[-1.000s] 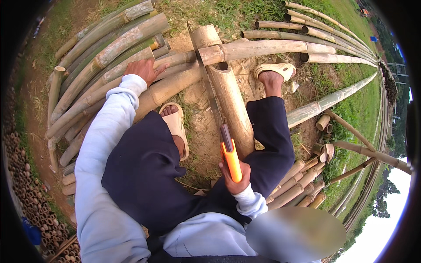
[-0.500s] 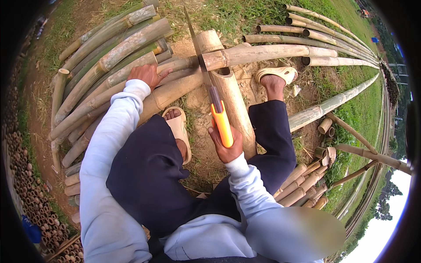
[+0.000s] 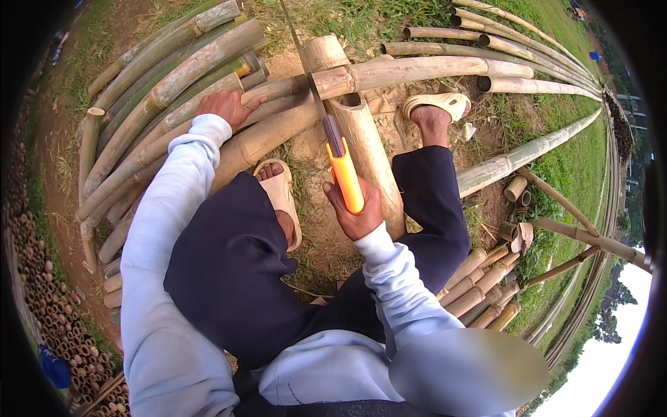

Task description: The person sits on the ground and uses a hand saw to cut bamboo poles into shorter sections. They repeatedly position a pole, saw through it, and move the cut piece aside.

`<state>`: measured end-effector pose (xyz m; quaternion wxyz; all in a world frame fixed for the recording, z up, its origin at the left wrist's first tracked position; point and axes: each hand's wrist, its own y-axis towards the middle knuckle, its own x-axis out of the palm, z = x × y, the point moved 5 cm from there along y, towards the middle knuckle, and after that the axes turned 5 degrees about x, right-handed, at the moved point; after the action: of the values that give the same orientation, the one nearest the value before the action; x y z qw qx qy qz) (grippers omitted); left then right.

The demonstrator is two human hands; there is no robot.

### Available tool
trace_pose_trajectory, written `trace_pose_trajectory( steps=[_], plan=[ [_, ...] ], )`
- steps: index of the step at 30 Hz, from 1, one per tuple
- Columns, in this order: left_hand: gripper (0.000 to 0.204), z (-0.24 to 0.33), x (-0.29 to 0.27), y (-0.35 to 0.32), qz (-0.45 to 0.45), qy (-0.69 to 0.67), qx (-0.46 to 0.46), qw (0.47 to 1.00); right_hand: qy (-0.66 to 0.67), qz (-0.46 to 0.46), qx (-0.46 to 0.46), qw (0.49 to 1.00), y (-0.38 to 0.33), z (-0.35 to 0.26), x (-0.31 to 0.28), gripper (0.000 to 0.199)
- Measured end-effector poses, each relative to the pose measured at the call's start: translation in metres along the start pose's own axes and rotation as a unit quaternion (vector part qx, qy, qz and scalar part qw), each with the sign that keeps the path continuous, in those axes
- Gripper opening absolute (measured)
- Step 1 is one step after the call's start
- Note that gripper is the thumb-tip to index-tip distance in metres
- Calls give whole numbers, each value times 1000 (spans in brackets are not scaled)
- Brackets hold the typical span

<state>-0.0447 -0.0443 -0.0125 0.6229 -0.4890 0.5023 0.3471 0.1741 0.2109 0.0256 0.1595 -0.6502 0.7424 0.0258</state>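
My right hand grips the orange handle of a handsaw. Its long dark blade points away from me and lies across a pale bamboo pole, close beside a joint in the setup where thicker pieces cross. Farther left, my left hand is closed over the same pole, thumb toward the blade. A thick upright-angled bamboo post runs between my feet, with its hollow end near the blade. Another bamboo log lies under the poles by my left foot. How deep the blade sits cannot be seen.
Several bamboo poles are stacked at the left, and more long poles fan out at the far right. Short cut pieces lie at the near right. Many cut bamboo ends form a pile at the lower left.
The saw and my right hand sit slightly farther forward and left in the picture, while the whole view has shifted a little. My left hand keeps its place on the bamboo pole.
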Motion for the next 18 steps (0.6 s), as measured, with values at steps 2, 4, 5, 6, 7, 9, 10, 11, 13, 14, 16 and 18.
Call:
trace_pose_trajectory(
  steps=[2, 4, 5, 6, 7, 9, 10, 11, 13, 14, 16, 18],
  plan=[
    [93, -4, -6, 1, 12, 1, -7, 1000, -44, 3, 16, 999, -64, 1, -15, 16],
    [92, -8, 4, -4, -1, -1, -14, 1000, -19, -8, 104, 994, -131, 7, -41, 9],
    [92, -9, 7, -6, 1, -6, -13, 1000, -44, -22, 104, 993, -153, 10, -57, 9],
    [92, -9, 6, -6, 4, -9, -8, 1000, -65, -21, 86, 994, -153, -1, -62, 8],
    [91, -11, 7, -8, 7, -13, -5, 1000, -89, -9, 52, 995, -145, -7, -66, 9],
    [91, -6, -3, 3, 0, -6, -3, 1000, -45, 3, 40, 998, -92, 10, -47, 9],
    [91, 1, 2, -4, -16, -9, 2, 1000, -39, -9, 42, 998, -56, 16, -34, 15],
    [91, 5, 1, -3, -6, -19, 5, 1000, 3, 9, 10, 1000, -7, 6, -16, 24],
    [91, 2, 3, 0, 14, -36, 4, 999, 27, -1, -46, 999, 63, -15, 3, 25],
    [91, 3, -1, 0, -22, -37, -11, 999, 25, -9, -30, 999, 70, -14, 5, 25],
    [90, -2, -4, -5, -15, -75, -26, 997, 17, -23, 1, 1000, 75, -4, 8, 24],
    [80, -11, 6, -16, 52, -147, -17, 988, 44, -14, -4, 999, 69, 4, 10, 24]
  ],
)
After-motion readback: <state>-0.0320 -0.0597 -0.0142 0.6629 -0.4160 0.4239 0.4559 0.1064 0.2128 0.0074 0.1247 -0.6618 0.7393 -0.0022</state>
